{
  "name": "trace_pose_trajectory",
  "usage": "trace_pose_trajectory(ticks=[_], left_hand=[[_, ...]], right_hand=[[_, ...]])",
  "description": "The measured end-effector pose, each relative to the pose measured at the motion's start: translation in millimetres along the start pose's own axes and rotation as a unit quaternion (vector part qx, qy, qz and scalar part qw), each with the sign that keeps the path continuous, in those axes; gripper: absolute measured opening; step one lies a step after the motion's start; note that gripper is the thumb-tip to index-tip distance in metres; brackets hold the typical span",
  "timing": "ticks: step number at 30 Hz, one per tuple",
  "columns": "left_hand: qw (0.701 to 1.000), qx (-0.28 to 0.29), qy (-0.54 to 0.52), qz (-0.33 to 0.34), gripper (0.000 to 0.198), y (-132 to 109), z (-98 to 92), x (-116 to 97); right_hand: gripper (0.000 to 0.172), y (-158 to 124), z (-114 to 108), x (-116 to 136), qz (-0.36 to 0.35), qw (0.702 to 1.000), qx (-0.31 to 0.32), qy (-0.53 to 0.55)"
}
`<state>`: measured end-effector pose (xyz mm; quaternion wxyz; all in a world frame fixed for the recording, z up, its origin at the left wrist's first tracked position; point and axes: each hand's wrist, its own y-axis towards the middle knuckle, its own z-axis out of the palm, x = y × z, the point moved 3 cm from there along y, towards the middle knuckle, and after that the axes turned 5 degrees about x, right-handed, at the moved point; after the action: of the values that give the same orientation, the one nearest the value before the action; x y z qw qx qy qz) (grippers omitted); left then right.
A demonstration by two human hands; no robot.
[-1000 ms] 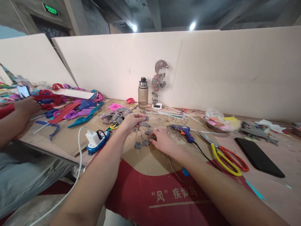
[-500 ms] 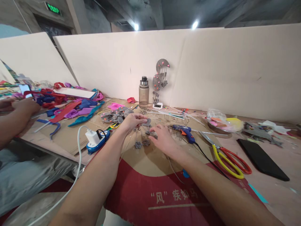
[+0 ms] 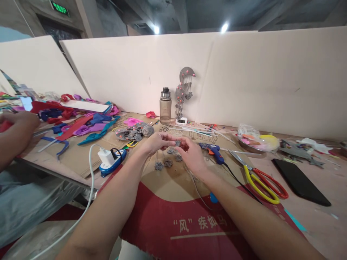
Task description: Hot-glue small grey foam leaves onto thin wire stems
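My left hand [image 3: 159, 143] and my right hand [image 3: 192, 154] meet above the cardboard. Their fingertips pinch a small grey felt piece [image 3: 178, 143] between them. Just below lie several grey felt flowers, among them one flower [image 3: 158, 165] on the left and a browner flower [image 3: 168, 163] beside it. Thin cords run up from these toward my fingers. A loose grey string [image 3: 197, 187] trails under my right wrist. To the right of that hand rests a blue glue gun [image 3: 216, 153].
Scissors [image 3: 260, 184] and a black phone [image 3: 300, 181] lie at right. A bottle [image 3: 165, 108] stands behind, near a grey moon hanging [image 3: 187, 74]. Grey yarn [image 3: 148, 129], a power strip [image 3: 113, 163] and coloured cloth [image 3: 94, 128] are leftward. Another person's hand [image 3: 23, 124] works at far left.
My right hand has moved up to my left hand, and its spread fingers have closed on the grey felt piece. The other person's hand has shifted left.
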<state>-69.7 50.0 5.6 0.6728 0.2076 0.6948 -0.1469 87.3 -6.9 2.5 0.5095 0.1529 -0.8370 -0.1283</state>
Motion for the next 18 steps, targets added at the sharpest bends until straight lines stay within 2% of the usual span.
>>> trace_pose_trajectory(ticks=[2,4,7,9,10,12,18], left_hand=[[1.0,0.011,-0.017,0.002,0.037,-1,0.5,-1],[0.999,0.012,-0.04,0.004,0.041,-1,-1.2,0],[0.999,0.006,-0.048,0.004,0.044,0,-3.8,1],[0.999,0.006,-0.033,0.002,0.042,1,-3.2,1],[1.0,0.005,-0.024,0.0,0.042,1,-2.3,1],[1.0,0.005,-0.008,-0.002,0.042,0,0.6,0],[0.999,0.004,0.031,0.014,0.043,-2,7.4,-3]], right_hand=[[0.029,4,0,-6,0.022,0.997,-0.007,0.072],[0.031,8,2,-15,0.063,0.975,-0.002,0.212],[0.028,13,7,-25,0.135,0.896,0.023,0.423],[0.023,13,9,-27,0.172,0.849,0.042,0.498],[0.022,12,10,-27,0.186,0.837,0.049,0.512],[0.02,10,12,-27,0.202,0.832,0.06,0.513],[0.024,5,13,-27,0.173,0.868,0.05,0.463]])
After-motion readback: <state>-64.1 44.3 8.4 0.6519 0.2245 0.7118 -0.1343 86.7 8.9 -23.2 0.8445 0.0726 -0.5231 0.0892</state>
